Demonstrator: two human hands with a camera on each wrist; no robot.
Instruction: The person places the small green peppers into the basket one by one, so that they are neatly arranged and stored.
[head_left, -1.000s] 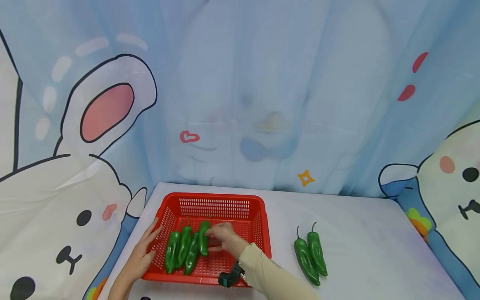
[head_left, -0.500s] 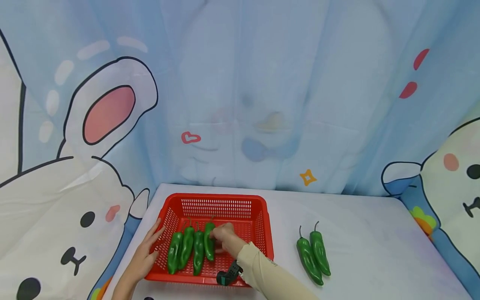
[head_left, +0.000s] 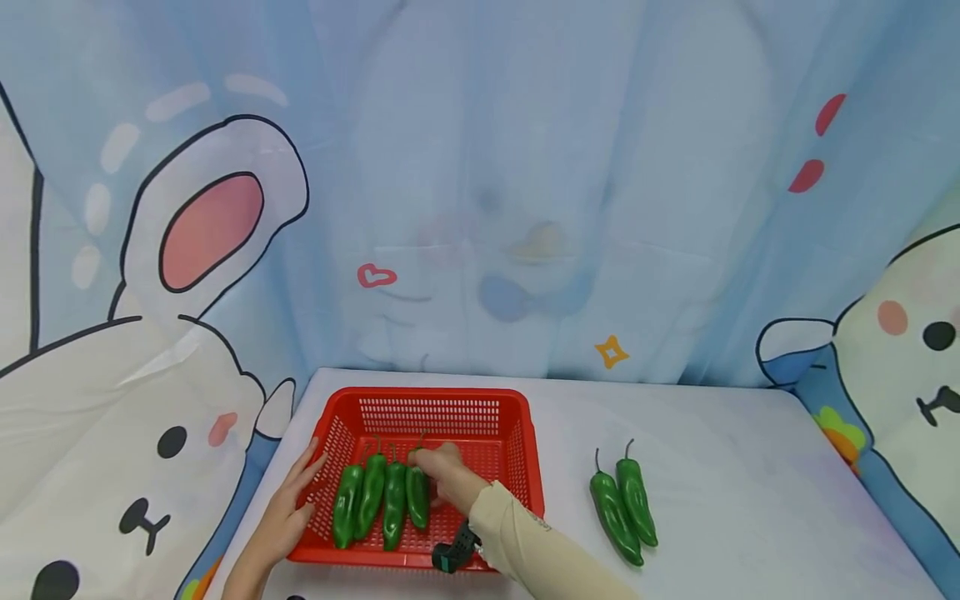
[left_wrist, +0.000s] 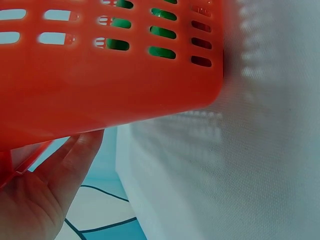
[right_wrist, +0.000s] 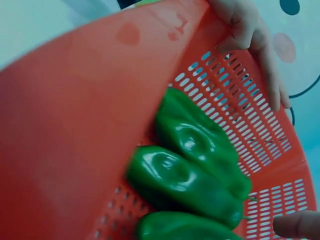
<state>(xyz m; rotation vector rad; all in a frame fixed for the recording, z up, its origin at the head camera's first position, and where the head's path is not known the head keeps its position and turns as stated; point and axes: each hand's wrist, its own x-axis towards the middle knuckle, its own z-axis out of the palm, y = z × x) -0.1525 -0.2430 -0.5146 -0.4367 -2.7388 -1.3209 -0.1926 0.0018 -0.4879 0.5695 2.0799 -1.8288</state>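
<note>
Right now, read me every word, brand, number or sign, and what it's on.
No text is readable.
Small mark near the cuff of the right sleeve: too small to read.
Faint mark on the red basket: too blurred to read.

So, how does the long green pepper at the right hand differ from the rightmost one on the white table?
The long, glossy green basket pepper lies in the red plastic basket; the long, glossy green table pepper lies on the white table. The right hand partly hides the basket pepper; the table pepper shows whole. The basket pepper lies nearly straight front-to-back; the table pepper slants, tip rightward. Both have thin stems.
</note>
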